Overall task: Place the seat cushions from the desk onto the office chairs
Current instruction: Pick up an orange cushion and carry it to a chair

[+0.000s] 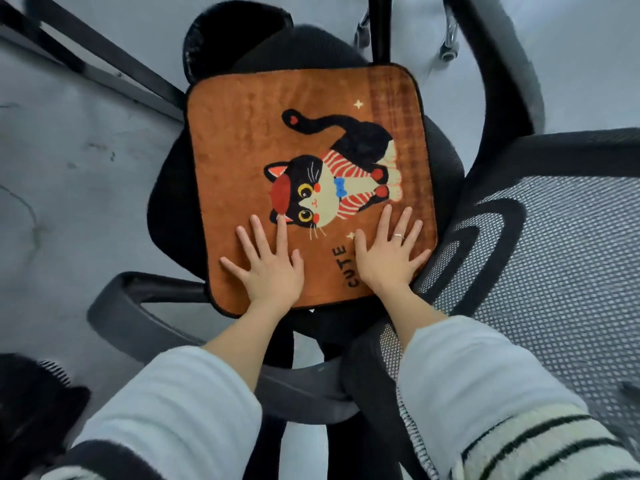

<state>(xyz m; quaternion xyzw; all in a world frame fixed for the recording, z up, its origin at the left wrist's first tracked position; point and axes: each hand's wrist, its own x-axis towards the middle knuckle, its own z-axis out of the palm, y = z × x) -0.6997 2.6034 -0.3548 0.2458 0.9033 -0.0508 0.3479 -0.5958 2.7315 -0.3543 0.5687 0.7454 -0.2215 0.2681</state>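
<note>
Cushion (304, 181) flat on chair seat (166, 202); left hand (270, 268) and right hand (388, 258), fingers spread, gripping nothing, pressing its near edge, likely to smooth and settle it.

Seat cushion (277, 161): square, plush, rust-orange with black piping, printed with a black-and-cream cat in a red beret and the word "CUTE". Lies flat on the black seat of an office chair (162, 202), slightly skewed.
</note>
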